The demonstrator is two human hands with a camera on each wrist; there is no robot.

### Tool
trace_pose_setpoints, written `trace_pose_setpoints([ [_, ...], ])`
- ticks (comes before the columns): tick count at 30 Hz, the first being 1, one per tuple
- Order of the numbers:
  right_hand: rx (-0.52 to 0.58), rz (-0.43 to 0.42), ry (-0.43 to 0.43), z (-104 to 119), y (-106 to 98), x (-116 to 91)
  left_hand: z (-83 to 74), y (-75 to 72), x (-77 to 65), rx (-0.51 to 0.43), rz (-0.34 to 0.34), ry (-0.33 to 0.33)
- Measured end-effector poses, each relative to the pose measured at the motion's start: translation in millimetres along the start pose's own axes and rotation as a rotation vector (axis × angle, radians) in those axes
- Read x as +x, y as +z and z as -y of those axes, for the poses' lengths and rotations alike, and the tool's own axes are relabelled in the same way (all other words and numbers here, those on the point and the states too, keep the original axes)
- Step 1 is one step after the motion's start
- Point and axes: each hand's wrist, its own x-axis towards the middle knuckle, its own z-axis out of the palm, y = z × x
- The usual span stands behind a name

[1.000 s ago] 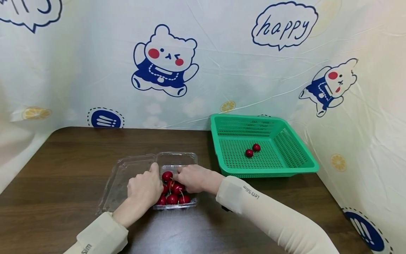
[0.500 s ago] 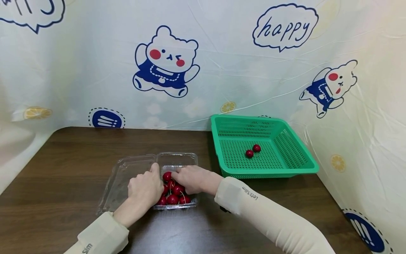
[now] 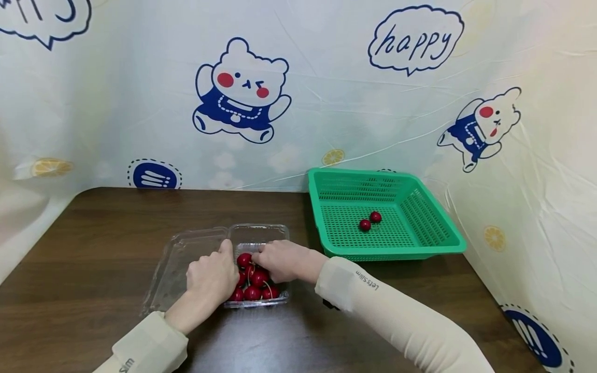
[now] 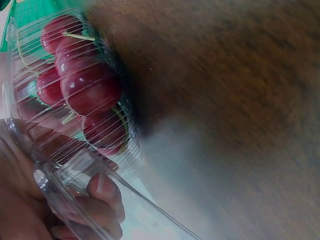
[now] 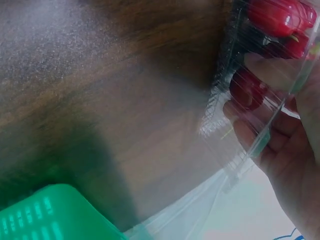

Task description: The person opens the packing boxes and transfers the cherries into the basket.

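Observation:
A clear plastic clamshell box [image 3: 259, 233] stands on the table, its lid [image 3: 179, 259] folded open to the left. Several dark red cherries [image 3: 252, 293] with stems fill its near part. My left hand [image 3: 212, 277] grips the box's left side by the hinge; the left wrist view shows its curled fingers [image 4: 105, 192] through the clear plastic. Inside the box is my right hand [image 3: 284, 260], reaching in from the right. In the right wrist view its thumb and fingers close round one cherry [image 5: 247, 90] behind the clear wall.
To the right at the back stands a green perforated basket [image 3: 438, 228] with two cherries [image 3: 370, 221] on its floor. A printed curtain [image 3: 336, 103] hangs right behind the dark wooden table [image 3: 102, 259] and along its right side.
My right hand's fingers have shifted slightly left among the cherries. The left hand, box and basket have stayed put.

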Motion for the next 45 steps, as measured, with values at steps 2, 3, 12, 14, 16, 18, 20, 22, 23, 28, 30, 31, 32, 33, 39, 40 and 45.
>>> trace_pose_setpoints([
  [2,-0.008,-0.013,-0.008,-2,-2,-1,-0.2,0.3,0.3,0.002,-0.006,0.001],
  [3,-0.010,-0.020,-0.010,-3,-3,-2,-0.4,0.3,0.4,0.003,-0.009,0.000],
  [12,0.038,-0.039,0.004,-12,-10,-4,-0.8,-1.7,0.3,0.004,0.005,0.001],
  [14,0.043,-0.041,0.005,-13,-12,-4,-0.6,-1.3,0.2,0.003,0.009,-0.001],
  [16,0.049,-0.042,0.007,-13,-14,-4,-0.5,-0.7,0.2,0.002,0.010,-0.002],
  [18,0.061,-0.042,0.013,-13,-16,-5,-0.6,-0.1,0.5,0.000,0.007,-0.002],
  [20,0.070,-0.046,0.017,-14,-18,-6,-0.6,0.7,0.6,0.000,0.005,-0.002],
  [22,0.075,-0.051,0.019,-15,-20,-7,-0.5,1.4,0.6,0.000,0.003,-0.004],
  [23,0.078,-0.056,0.020,-16,-21,-8,-0.5,1.6,0.6,-0.001,0.003,-0.004],
  [28,0.090,-0.085,0.022,-20,-26,-10,-0.1,1.0,0.7,0.002,0.014,-0.006],
  [30,0.099,-0.091,0.022,-21,-27,-11,0.0,0.6,0.8,0.003,0.016,-0.005],
  [31,0.106,-0.090,0.023,-22,-28,-12,0.1,0.4,0.8,0.002,0.017,-0.005],
  [32,0.108,-0.091,0.024,-22,-29,-12,0.2,0.3,0.8,0.002,0.018,-0.004],
  [33,0.109,-0.092,0.025,-23,-30,-13,0.2,0.3,0.7,0.003,0.019,-0.004],
  [39,0.111,-0.109,0.057,-28,-37,-17,0.2,-0.1,0.7,0.006,0.027,-0.010],
  [40,0.115,-0.113,0.063,-29,-38,-17,0.2,-0.2,0.7,0.007,0.027,-0.010],
  [45,0.118,-0.138,0.075,-33,-44,-21,0.5,-0.5,0.4,0.012,0.021,-0.006],
])
